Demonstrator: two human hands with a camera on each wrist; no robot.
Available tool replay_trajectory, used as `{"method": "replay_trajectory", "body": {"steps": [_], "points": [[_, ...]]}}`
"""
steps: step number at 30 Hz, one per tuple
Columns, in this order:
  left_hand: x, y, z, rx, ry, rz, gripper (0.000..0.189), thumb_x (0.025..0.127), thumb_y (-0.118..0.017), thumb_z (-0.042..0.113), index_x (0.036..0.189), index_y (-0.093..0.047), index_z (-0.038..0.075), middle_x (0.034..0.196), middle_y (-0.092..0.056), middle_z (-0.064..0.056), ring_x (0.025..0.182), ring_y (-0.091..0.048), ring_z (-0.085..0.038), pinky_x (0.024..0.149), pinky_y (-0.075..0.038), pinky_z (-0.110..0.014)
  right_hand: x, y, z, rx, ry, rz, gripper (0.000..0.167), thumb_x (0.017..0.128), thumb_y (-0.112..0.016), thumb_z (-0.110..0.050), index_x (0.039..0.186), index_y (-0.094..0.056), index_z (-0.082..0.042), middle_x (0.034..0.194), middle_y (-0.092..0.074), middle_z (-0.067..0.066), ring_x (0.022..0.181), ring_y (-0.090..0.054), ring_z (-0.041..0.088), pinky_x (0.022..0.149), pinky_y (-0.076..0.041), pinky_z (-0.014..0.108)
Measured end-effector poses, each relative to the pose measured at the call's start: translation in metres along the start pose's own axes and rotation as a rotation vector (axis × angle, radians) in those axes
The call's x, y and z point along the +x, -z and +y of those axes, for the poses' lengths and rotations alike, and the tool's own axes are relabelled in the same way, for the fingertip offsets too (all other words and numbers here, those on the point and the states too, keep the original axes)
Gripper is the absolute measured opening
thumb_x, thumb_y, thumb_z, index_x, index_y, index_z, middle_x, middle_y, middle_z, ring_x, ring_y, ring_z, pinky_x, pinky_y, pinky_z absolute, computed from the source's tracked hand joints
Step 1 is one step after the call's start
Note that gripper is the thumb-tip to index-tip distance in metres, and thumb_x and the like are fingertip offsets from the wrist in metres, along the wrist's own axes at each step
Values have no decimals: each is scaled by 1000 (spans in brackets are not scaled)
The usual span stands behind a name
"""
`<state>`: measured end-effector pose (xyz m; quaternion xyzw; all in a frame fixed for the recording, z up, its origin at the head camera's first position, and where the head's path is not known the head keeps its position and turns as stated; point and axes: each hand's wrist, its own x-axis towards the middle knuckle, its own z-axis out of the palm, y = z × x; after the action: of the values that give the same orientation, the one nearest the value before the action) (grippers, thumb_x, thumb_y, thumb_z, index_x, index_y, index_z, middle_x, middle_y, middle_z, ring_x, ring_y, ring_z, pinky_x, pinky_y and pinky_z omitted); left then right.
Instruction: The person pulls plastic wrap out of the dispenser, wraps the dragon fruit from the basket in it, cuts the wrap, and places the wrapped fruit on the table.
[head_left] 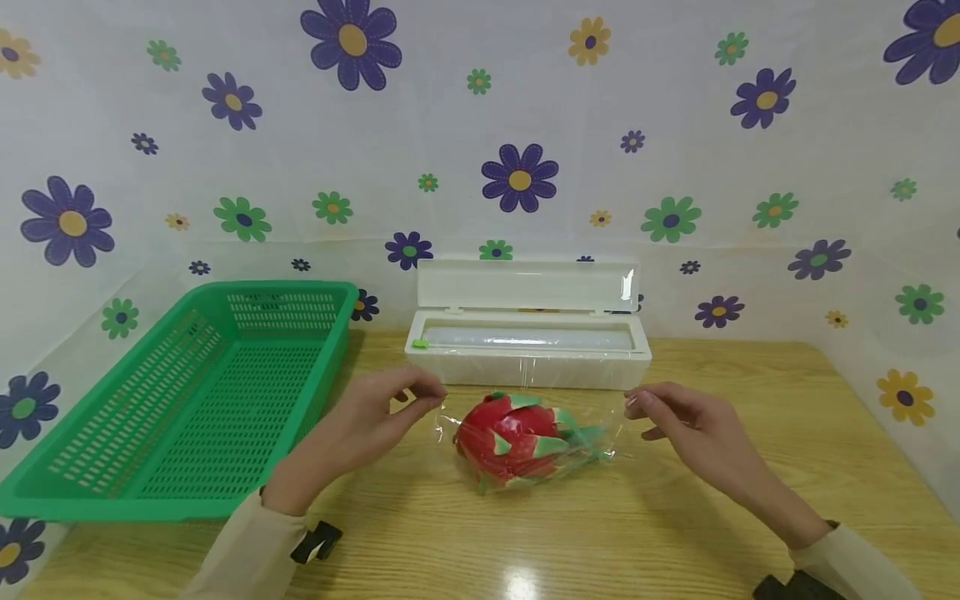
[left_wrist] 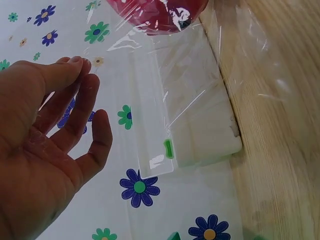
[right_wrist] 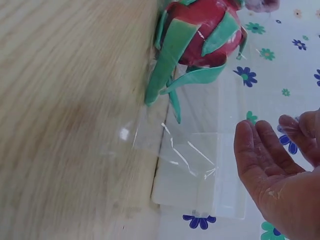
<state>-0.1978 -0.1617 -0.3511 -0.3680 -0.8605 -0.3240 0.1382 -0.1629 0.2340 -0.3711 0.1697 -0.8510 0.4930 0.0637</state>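
A red dragon fruit with green scales lies on the table under clear cling film. To its left, my left hand pinches the film's edge between thumb and forefinger; its other fingers are loosely bent in the left wrist view. My right hand is to the right of the fruit, its thumb and forefinger together at the film's right edge. Just behind stands a white cling film box, lid raised, with the roll inside. A small green slider sits at the box's left end.
A green plastic basket with slotted walls stands on the left, close to my left forearm. The wooden table runs back to a flower-patterned sheet behind and at both sides.
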Motion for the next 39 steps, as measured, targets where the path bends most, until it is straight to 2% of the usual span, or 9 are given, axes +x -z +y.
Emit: {"method": "replay_trajectory", "body": {"steps": [7, 13, 19, 22, 26, 29, 34, 37, 39], "points": [[14, -8, -3, -11, 84, -33, 10, 95, -71, 6, 101, -71, 13, 95, -74, 2, 87, -67, -7, 78, -60, -26, 20, -8, -5, 41, -94, 6, 32, 108, -54, -24, 118, -69, 2, 105, -76, 18, 88, -72, 1, 73, -63, 27], [18, -19, -17, -49, 194, -62, 7, 98, -68, 9, 102, -71, 13, 97, -75, 0, 86, -67, -9, 76, -59, -24, 34, -12, -4, 65, -178, 21, 32, 107, -55, -24, 116, -69, 4, 99, -75, 18, 83, -74, 6, 68, -63, 28], [21, -29, -26, -131, 246, -89, 7, 99, -65, 8, 104, -70, 10, 100, -76, -7, 90, -71, -22, 79, -59, -25, 45, -19, 3, 91, -256, 7, 33, 106, -55, -25, 117, -67, 5, 99, -73, 20, 84, -76, 16, 68, -63, 30], [26, -34, -27, -151, 233, -93, 8, 99, -65, 8, 105, -71, 8, 101, -76, -8, 91, -71, -25, 79, -60, -24, 52, -25, 3, 97, -276, 1, 32, 106, -54, -23, 117, -67, 5, 99, -73, 19, 84, -77, 19, 69, -64, 32], [32, -42, -26, -144, 178, -72, 9, 98, -66, 5, 105, -71, 6, 101, -76, -11, 89, -70, -20, 76, -59, -24, 61, -33, 1, 116, -279, -8, 31, 106, -53, -20, 118, -67, 5, 105, -71, 22, 84, -77, 19, 71, -64, 33], [36, -47, -25, -94, 124, -54, 9, 96, -68, 5, 104, -72, 7, 99, -76, -8, 87, -67, -14, 75, -58, -25, 66, -40, 0, 109, -276, -17, 30, 106, -54, -19, 118, -68, 5, 108, -69, 22, 83, -77, 21, 71, -64, 33], [39, -54, -26, 30, 55, -48, 9, 93, -73, 7, 101, -74, 11, 97, -76, 1, 89, -59, -11, 78, -53, -25, 69, -48, -1, 75, -264, -32, 30, 105, -55, -18, 118, -69, 5, 107, -70, 22, 81, -77, 21, 70, -64, 34], [40, -56, -26, 38, 42, -59, 8, 93, -73, 7, 100, -74, 12, 96, -76, 1, 85, -60, -10, 75, -54, -23, 69, -51, 0, 70, -280, -36, 30, 105, -55, -20, 119, -70, 4, 101, -73, 21, 80, -75, 18, 70, -64, 34], [40, -57, -26, 12, 48, -68, 8, 94, -72, 5, 100, -73, 10, 95, -76, 0, 83, -63, -8, 75, -56, -21, 69, -52, 0, 80, -298, -44, 31, 106, -54, -20, 121, -69, 3, 98, -74, 20, 81, -75, 18, 72, -64, 34]]}}
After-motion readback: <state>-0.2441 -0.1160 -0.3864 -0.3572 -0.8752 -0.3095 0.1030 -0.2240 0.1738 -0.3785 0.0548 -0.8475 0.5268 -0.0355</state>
